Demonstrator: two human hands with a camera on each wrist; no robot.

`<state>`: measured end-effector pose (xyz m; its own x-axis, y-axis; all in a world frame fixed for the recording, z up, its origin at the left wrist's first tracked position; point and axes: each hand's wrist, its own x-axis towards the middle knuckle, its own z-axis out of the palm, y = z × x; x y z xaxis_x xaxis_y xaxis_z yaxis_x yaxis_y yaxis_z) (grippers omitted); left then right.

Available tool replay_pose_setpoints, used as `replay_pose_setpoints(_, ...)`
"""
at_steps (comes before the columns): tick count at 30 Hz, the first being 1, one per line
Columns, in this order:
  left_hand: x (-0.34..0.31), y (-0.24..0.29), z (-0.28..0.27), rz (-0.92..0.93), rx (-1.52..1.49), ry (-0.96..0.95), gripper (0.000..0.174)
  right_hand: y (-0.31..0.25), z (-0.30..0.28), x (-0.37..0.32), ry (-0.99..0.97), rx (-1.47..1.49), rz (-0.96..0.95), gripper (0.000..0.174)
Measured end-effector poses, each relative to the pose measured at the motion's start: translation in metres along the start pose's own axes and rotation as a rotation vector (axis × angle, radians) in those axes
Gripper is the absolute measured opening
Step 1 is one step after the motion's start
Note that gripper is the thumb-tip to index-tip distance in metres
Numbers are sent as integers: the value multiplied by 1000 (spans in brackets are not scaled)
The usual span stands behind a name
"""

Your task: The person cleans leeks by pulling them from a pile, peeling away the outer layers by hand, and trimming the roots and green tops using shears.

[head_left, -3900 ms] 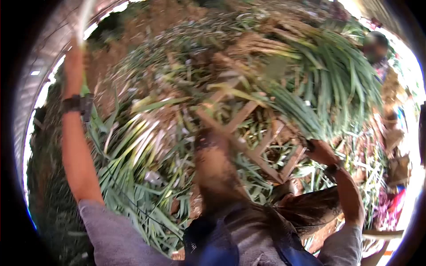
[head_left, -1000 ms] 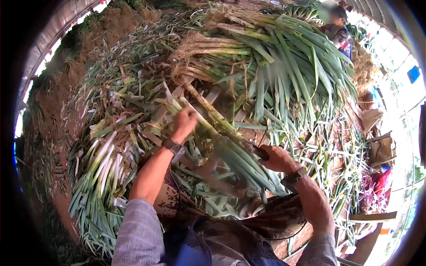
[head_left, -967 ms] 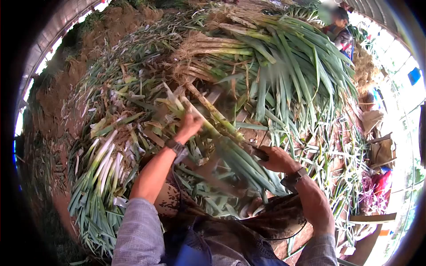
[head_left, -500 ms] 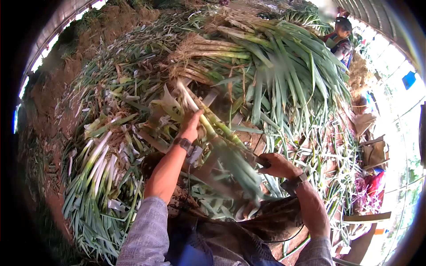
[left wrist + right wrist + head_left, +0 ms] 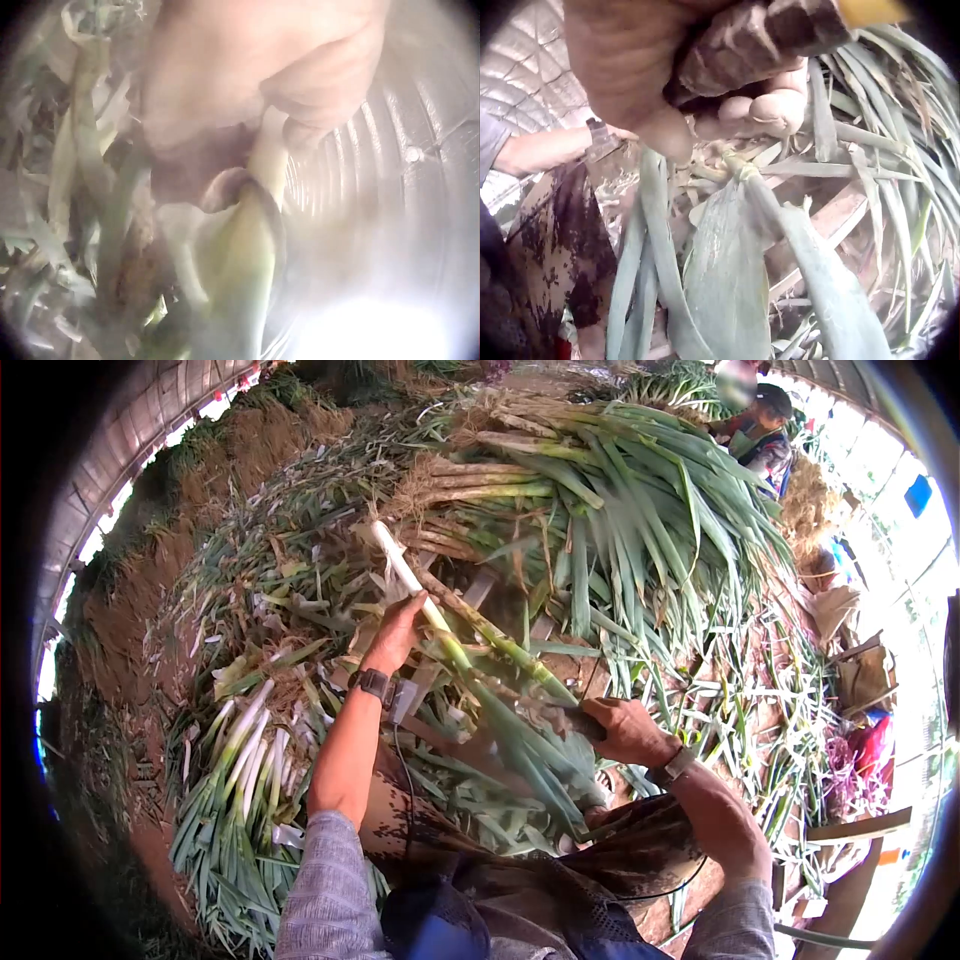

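Observation:
My left hand (image 5: 395, 630) grips a leek (image 5: 400, 560) around its pale stem. Its white root end points up and away, and its green leaves trail toward my knees. In the left wrist view, loose outer skin (image 5: 229, 187) folds back below the fingers. My right hand (image 5: 632, 730) holds a handle wrapped in dark, ridged tape (image 5: 757, 45), with a yellow piece at one end; the rest of the tool is hidden. Beside the peeled stem lies a second leek (image 5: 490, 635), brownish and still in its skin, stretching toward the right hand.
A big heap of unpeeled leeks (image 5: 640, 490) lies ahead to the right. White-stemmed leeks (image 5: 245, 750) lie in a bundle at left. Wooden slats (image 5: 480, 588) show beneath the work. Leaf scraps cover the ground. Another person (image 5: 768, 435) is at the far right.
The left hand, raised far left at first, came to grip the leek. Lately it has shifted up and left, and more clean white stem shows. The right hand has stayed near the leaves.

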<state>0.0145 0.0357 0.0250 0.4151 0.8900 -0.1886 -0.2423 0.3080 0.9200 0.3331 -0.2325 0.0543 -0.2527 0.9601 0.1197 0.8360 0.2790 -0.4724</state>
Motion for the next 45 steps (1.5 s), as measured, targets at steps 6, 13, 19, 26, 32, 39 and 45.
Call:
replay_pose_setpoints(6,-10,-16,16,251,191,16,32,-17,2,27,136,3,60,32)
replay_pose_setpoints(13,-32,-12,39,-17,-1,-250,19,-25,5,50,299,9,34,41)
replay_pose_setpoints(19,-34,-23,33,-93,-161,-315,23,-29,-4,62,223,11,127,42)
replay_pose_setpoints(26,-31,-40,40,-123,-308,-273,24,-29,-5,68,162,-38,147,37)
replay_pose_setpoints(32,-24,-51,30,-200,-227,19,19,-11,-11,45,107,-50,160,33)
replay_pose_setpoints(39,-7,-68,26,-224,-217,113,13,18,-21,9,-151,-113,315,31)
replay_pose_setpoints(45,10,-92,36,-195,-293,54,25,16,-23,5,-162,4,334,26)
